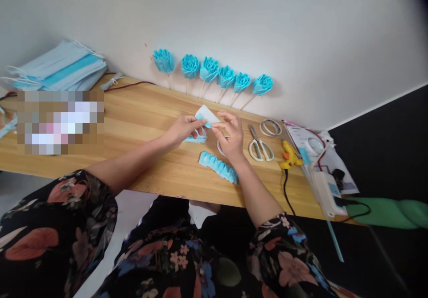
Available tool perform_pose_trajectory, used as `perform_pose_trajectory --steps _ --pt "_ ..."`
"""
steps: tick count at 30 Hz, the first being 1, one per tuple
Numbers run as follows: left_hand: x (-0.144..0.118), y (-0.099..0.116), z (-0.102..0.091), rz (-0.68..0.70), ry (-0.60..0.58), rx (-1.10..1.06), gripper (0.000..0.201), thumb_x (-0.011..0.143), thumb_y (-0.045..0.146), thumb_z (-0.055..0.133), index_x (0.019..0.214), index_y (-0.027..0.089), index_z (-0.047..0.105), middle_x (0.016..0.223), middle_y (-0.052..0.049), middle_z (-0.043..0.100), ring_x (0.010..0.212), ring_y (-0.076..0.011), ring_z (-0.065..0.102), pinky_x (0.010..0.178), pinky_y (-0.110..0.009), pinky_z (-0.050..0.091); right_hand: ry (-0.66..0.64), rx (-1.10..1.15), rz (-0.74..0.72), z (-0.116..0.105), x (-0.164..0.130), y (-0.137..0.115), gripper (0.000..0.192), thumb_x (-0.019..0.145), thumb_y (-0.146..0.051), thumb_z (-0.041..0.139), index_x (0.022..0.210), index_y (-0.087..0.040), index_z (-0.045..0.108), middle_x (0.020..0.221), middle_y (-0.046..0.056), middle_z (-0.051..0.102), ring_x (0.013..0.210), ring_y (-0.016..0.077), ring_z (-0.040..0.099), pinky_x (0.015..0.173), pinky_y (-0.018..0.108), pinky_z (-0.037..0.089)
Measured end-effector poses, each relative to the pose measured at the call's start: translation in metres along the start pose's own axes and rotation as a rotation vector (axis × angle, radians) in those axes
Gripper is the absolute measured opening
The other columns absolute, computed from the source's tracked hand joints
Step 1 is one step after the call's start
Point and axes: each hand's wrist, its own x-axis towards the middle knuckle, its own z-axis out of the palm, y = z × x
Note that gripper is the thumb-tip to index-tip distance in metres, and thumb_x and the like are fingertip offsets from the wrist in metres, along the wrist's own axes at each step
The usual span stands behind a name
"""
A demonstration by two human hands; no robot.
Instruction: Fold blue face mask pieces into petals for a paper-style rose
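One small white-and-blue sheet (205, 112) is pinched in the fingertips of the left hand (186, 130) and the right hand (231, 134), above the wooden table (140, 124). Below the left hand I see a blue stack (196, 138), with a row of folded pieces (219, 168) nearer the front; scissors (257, 142) lie rightward, and six blue flowers (210, 69) line the wall (234, 26).

Desk (140, 115): lt wood-grain top, against plain off-white wall (234, 22). Blk surface (384, 155) on R, meets wall at slanted edge, can't ID. Lt-gray flr (133, 215) below. Lighting soft, diffuse.
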Motion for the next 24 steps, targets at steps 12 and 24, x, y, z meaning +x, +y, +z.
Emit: perform_pose_trajectory --steps 12,24 --pt "-0.003 0.0 0.002 0.031 -0.064 0.157 0.026 0.086 0.03 0.068 0.067 0.013 0.071 0.063 -0.003 0.067 0.05 -0.0079 0.05 0.053 -0.022 0.04 -0.008 0.246 0.296 0.005 0.0 -0.004 0.015 0.094 -0.036 0.061 0.09 -0.023 0.068 0.115 0.007 0.073 0.108 0.02 0.068 0.095 0.038 0.053" --pt "-0.005 0.001 -0.002 0.1 -0.078 0.242 0.026 0.077 0.039 0.074 0.072 0.014 0.073 0.066 -0.003 0.068 0.056 -0.0093 0.052 0.053 -0.022 0.04 0.068 0.58 0.531 0.015 0.0 -0.001 0.038 0.083 -0.045 0.072 0.116 -0.025 0.066 0.087 0.0 0.068 0.078 0.014 0.062 0.075 0.03 0.053"
